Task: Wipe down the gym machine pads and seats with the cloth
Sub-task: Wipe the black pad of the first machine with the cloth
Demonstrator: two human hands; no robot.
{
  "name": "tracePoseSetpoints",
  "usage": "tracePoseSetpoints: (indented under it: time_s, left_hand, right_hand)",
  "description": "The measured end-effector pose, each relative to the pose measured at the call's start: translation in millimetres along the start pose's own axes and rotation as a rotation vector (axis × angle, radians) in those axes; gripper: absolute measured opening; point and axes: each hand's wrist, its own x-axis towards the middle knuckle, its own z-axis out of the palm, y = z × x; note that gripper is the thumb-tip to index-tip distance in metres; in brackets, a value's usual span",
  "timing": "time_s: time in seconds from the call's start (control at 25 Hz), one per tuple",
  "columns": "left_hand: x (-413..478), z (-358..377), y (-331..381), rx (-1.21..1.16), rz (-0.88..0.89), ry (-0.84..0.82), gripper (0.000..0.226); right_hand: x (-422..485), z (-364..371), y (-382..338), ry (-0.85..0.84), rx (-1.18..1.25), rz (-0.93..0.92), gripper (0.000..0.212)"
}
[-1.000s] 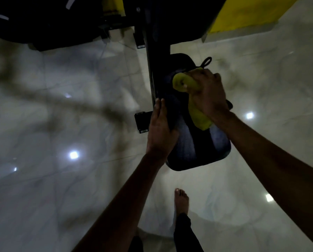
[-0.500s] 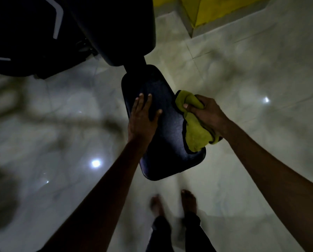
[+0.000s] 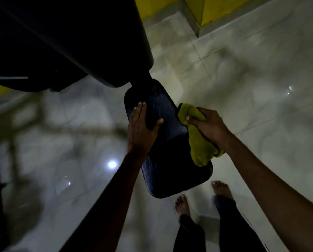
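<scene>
A dark padded seat (image 3: 167,146) juts toward me from under a large dark back pad (image 3: 79,42) of the gym machine. My left hand (image 3: 141,131) rests on the seat's left side, fingers straight and thumb spread across the top. At the seat's right edge my right hand (image 3: 211,127) grips a bunched yellow-green cloth (image 3: 199,148), whose loose end hangs down over the seat's near right corner.
Glossy pale marble floor (image 3: 252,79) lies all around, with light spots reflected in it. My bare feet (image 3: 183,204) stand just below the seat's near end. A yellow wall base (image 3: 215,10) runs along the top right. Dark machine parts fill the upper left.
The view swung from the seat's underside and post to its top. My left hand moved onto the seat's left side. My right hand with the cloth shifted to the right edge.
</scene>
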Motion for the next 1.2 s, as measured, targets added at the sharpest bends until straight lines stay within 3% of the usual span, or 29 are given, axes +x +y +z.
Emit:
tracePoseSetpoints:
  time_s: [0.2, 0.48, 0.76, 1.2]
  left_hand:
    - [6, 4, 23, 0.203, -0.063, 0.0, 0.082]
    - [4, 7, 31, 0.206, -0.143, 0.0, 0.079]
    - [8, -1, 33, 0.299, -0.178, -0.06, 0.081]
    - [5, 3, 34, 0.31, -0.174, -0.02, 0.081]
  right_hand:
    - [57, 6, -19, -0.081, -0.102, -0.056, 0.021]
    - [65, -12, -4, -0.259, -0.115, -0.086, 0.027]
    - [119, 16, -40, -0.222, -0.06, -0.138, 0.027]
    - [71, -4, -1, -0.277, 0.121, -0.095, 0.022]
